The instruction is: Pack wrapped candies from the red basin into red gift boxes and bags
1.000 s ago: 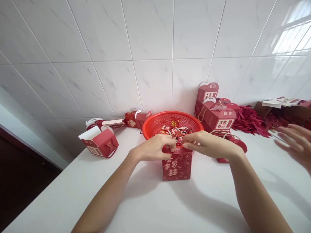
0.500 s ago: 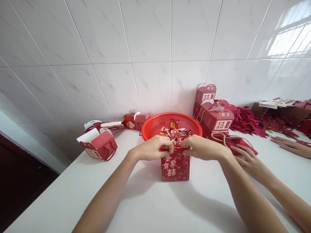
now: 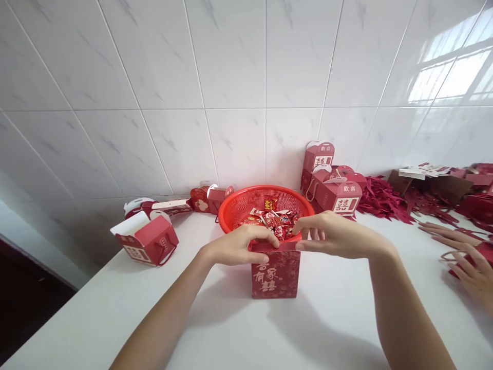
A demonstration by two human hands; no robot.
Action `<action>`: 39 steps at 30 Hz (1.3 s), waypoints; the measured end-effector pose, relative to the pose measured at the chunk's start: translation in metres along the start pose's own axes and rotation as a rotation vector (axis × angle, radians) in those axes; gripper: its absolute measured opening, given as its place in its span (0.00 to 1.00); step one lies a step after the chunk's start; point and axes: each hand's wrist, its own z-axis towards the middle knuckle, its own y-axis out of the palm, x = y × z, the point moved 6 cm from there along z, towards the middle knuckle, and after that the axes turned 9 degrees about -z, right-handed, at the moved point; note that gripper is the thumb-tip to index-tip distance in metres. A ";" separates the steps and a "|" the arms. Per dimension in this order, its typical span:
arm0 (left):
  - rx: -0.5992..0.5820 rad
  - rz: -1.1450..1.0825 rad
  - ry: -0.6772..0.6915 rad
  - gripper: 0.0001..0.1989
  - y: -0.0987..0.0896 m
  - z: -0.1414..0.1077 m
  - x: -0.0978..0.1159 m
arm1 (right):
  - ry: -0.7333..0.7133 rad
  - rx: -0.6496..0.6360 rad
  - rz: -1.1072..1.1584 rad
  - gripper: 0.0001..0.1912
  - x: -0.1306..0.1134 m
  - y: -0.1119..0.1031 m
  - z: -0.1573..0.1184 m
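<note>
An upright red gift box with gold lettering and an open top stands on the white table in front of me. My left hand grips its upper left rim, thumb on the front and fingers over the edge. My right hand is at the upper right corner, thumb by the rim and curled fingers raised apart from it, with nothing seen in them. Right behind the box sits a red plastic basket with wrapped candies in it. The inside of the box is mostly hidden.
At the left lies a tilted red box with its flap raised. Stacked red boxes and a heap of red ribbons are right of the basket. At the far right, another person's hands handle a red box with a cord.
My right hand has loosened from the box's rim and lifted its fingers. My left hand stays on the rim. The other person's hands have moved right with a red box.
</note>
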 end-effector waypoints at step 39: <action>0.230 -0.179 -0.197 0.19 -0.031 0.004 -0.066 | 1.031 0.976 -0.225 0.09 0.148 -0.059 -0.072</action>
